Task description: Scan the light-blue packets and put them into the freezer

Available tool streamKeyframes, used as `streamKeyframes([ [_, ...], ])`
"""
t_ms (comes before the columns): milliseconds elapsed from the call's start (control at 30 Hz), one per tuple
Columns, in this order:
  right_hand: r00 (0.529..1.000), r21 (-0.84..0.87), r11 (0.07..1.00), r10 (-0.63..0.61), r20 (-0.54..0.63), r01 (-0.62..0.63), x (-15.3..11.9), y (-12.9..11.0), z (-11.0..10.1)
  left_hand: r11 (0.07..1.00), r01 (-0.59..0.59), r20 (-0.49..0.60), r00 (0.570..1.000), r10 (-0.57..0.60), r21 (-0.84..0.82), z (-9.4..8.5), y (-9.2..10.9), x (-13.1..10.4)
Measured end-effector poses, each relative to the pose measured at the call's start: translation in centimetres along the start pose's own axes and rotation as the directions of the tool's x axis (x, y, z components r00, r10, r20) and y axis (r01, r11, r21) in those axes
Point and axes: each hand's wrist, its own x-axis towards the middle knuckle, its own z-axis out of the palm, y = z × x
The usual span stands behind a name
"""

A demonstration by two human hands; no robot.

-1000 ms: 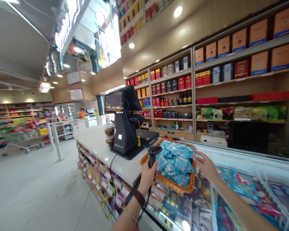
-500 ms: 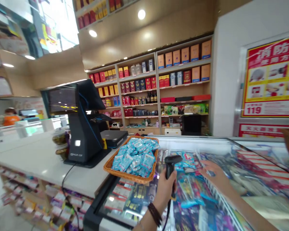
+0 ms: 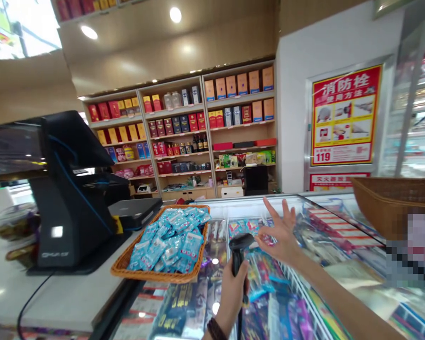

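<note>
My left hand (image 3: 232, 288) is wrapped round the handle of a black barcode scanner (image 3: 241, 242), held upright over the glass-topped freezer. The scanner's head tilts toward the right. Just beyond its front end is my right hand (image 3: 278, 236), with thumb and forefinger pinched together and the other fingers raised. Whether anything small sits in that pinch I cannot make out. Below both hands, colourful ice-cream packets (image 3: 265, 271) lie inside the freezer. To the left of the scanner, an orange wicker basket (image 3: 152, 277) is filled with small light-blue sachets (image 3: 168, 241).
A black checkout terminal (image 3: 67, 198) stands on the white counter (image 3: 67, 302) at the left, with a flat dark box (image 3: 136, 210) beside it. A brown woven basket (image 3: 393, 203) is at the right. Shelves of boxed bottles (image 3: 179, 127) and a red fire-hydrant notice (image 3: 347, 115) stand behind.
The view has turned to the right. My right hand has come up from the freezer's packets to beside the scanner's head, its outer fingers now raised. My left hand still grips the scanner.
</note>
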Motion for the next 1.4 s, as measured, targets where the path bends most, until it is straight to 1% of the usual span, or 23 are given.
streamKeyframes([
  [67, 1.0, -0.027, 1.0, 0.014, 0.013, -0.013, -0.2, 0.4, 0.1, 1.0, 0.014, -0.004, 1.0, -0.014, -0.006, 0.1, -0.1, 0.1],
  [133, 0.998, -0.101, 0.994, 0.046, 0.036, -0.042, -0.6, 1.2, -0.4, 1.0, 0.022, 0.011, 1.0, -0.022, -0.007, 0.3, -0.2, 0.1],
  [200, 0.991, -0.209, 0.971, 0.125, 0.042, -0.113, -1.5, 2.7, -1.6, 0.999, 0.035, 0.036, 0.999, -0.036, 0.022, 0.6, -0.2, -0.1],
  [267, 0.969, -0.315, 0.918, 0.245, -0.023, -0.24, -2.9, 5.2, -3.4, 0.997, 0.043, 0.071, 0.996, -0.048, 0.071, 0.8, -0.1, -0.3],
  [300, 0.948, -0.358, 0.878, 0.303, -0.093, -0.316, -3.9, 6.6, -4.6, 0.995, 0.045, 0.089, 0.995, -0.053, 0.094, 0.9, -0.1, -0.4],
  [367, 0.879, -0.424, 0.77, 0.407, -0.248, -0.477, -6.0, 9.7, -7.4, 0.992, 0.041, 0.114, 0.992, -0.055, 0.119, 1.1, 0.0, -0.6],
  [400, 0.835, -0.444, 0.707, 0.457, -0.308, -0.551, -7.2, 11.2, -8.8, 0.991, 0.04, 0.121, 0.991, -0.056, 0.125, 1.2, 0.1, -0.7],
  [467, 0.726, -0.443, 0.575, 0.561, -0.398, -0.688, -9.3, 13.9, -11.6, 0.99, 0.043, 0.127, 0.99, -0.06, 0.133, 1.4, -0.1, -0.7],
  [533, 0.625, -0.41, 0.473, 0.624, -0.468, -0.78, -10.9, 16.2, -13.8, 0.99, 0.043, 0.141, 0.988, -0.062, 0.133, 1.4, -0.3, -0.5],
  [567, 0.59, -0.396, 0.439, 0.64, -0.493, -0.807, -11.5, 17.1, -14.6, 0.99, 0.041, 0.153, 0.986, -0.062, 0.133, 1.4, -0.5, -0.4],
  [600, 0.562, -0.38, 0.415, 0.655, -0.505, -0.827, -12.1, 18.0, -15.2, 0.99, 0.035, 0.163, 0.985, -0.057, 0.137, 1.3, -0.6, -0.3],
  [633, 0.545, -0.368, 0.403, 0.662, -0.515, -0.838, -12.5, 18.8, -15.7, 0.989, 0.024, 0.17, 0.984, -0.048, 0.143, 1.3, -0.7, -0.2],
  [733, 0.517, -0.353, 0.38, 0.682, -0.517, -0.855, -13.1, 20.8, -16.2, 0.985, -0.015, 0.186, 0.982, -0.018, 0.173, 1.0, -0.9, 0.0],
  [833, 0.479, -0.34, 0.345, 0.719, -0.503, -0.875, -13.4, 22.1, -16.2, 0.981, -0.024, 0.199, 0.98, -0.015, 0.191, 0.9, -0.7, 0.1],
  [933, 0.452, -0.349, 0.311, 0.759, -0.469, -0.884, -13.6, 22.6, -16.1, 0.982, -0.029, 0.167, 0.986, -0.003, 0.188, 1.0, -0.3, 0.1],
  [1000, 0.45, -0.369, 0.298, 0.77, -0.452, -0.881, -13.8, 22.7, -16.1, 0.982, -0.039, 0.155, 0.988, 0.009, 0.186, 0.9, -0.1, 0.0],
  [1133, 0.437, -0.379, 0.279, 0.784, -0.441, -0.882, -13.5, 22.4, -16.5, 0.981, -0.042, 0.176, 0.984, 0.008, 0.191, 0.7, 0.0, 0.1],
  [1200, 0.443, -0.349, 0.298, 0.755, -0.484, -0.889, -12.6, 21.6, -16.5, 0.982, -0.033, 0.175, 0.985, 0.0, 0.187, 0.7, -0.2, 0.2],
  [1233, 0.464, -0.331, 0.333, 0.723, -0.511, -0.883, -12.1, 21.0, -16.2, 0.983, -0.027, 0.171, 0.985, -0.004, 0.182, 0.8, -0.3, 0.2],
  [1300, 0.478, -0.269, 0.4, 0.656, -0.584, -0.876, -11.1, 19.1, -15.0, 0.985, -0.024, 0.169, 0.986, -0.006, 0.17, 1.0, -0.4, -0.1],
  [1333, 0.486, -0.245, 0.431, 0.638, -0.597, -0.868, -11.0, 17.8, -13.8, 0.986, -0.026, 0.168, 0.986, -0.002, 0.164, 1.2, -0.3, -0.3],
  [1367, 0.51, -0.208, 0.484, 0.66, -0.551, -0.85, -11.2, 16.3, -12.3, 0.988, -0.027, 0.164, 0.986, 0.001, 0.155, 1.3, -0.3, -0.6],
  [1400, 0.536, -0.144, 0.537, 0.705, -0.464, -0.831, -11.7, 14.6, -10.4, 0.989, -0.027, 0.166, 0.986, 0.002, 0.149, 1.4, -0.2, -1.0],
])
